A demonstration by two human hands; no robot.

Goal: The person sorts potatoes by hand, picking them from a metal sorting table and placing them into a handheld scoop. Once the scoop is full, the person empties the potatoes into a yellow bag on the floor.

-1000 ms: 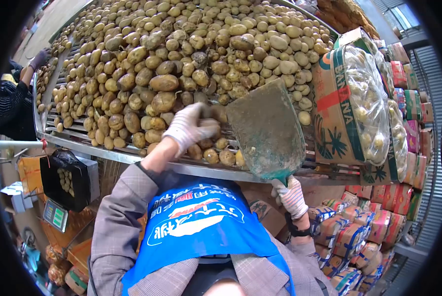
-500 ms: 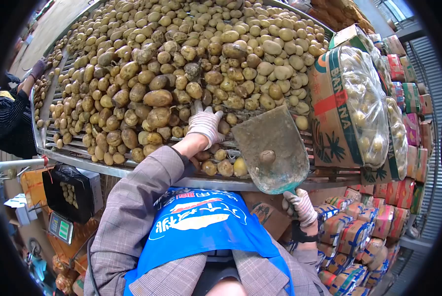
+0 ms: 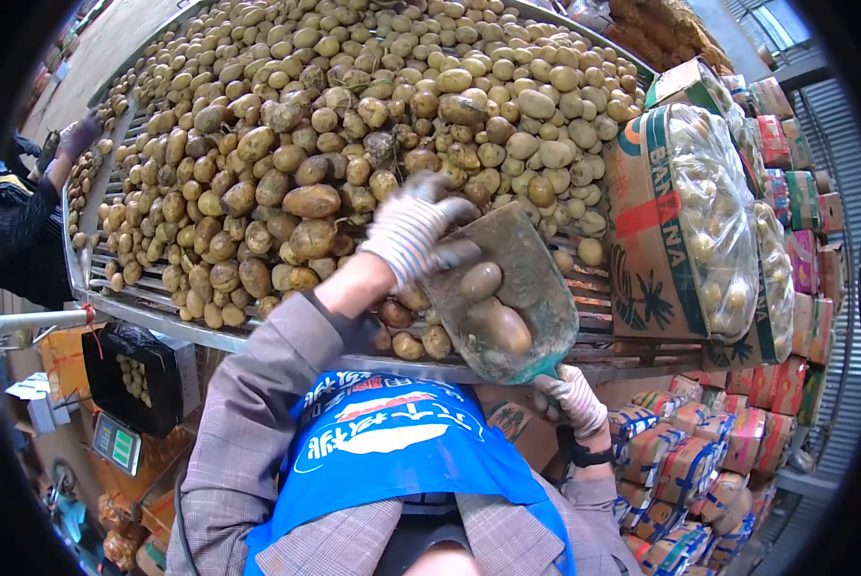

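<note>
My left hand (image 3: 419, 233), in a striped glove, is over the potatoes (image 3: 312, 202) beside the scoop. Its fingers are spread and a little blurred, with nothing visible in them. My right hand (image 3: 572, 398), gloved too, is closed around the green handle end of a dirty metal scoop (image 3: 550, 288) at the table's front edge. Inside the scoop lie brown potatoes (image 3: 499, 324). Many more potatoes are heaped on the slatted metal table.
A banana carton (image 3: 646, 226) with bagged potatoes stands on the table's right. Stacked cartons (image 3: 685, 446) are at the lower right. At the left are a black-lined box (image 3: 133, 379), a scale display (image 3: 117, 444) and another person's gloved hand (image 3: 84, 132).
My left hand has moved up and right to the scoop's edge, its fingers now spread. The scoop has shifted slightly left and holds more potatoes. The other person's hand has moved slightly.
</note>
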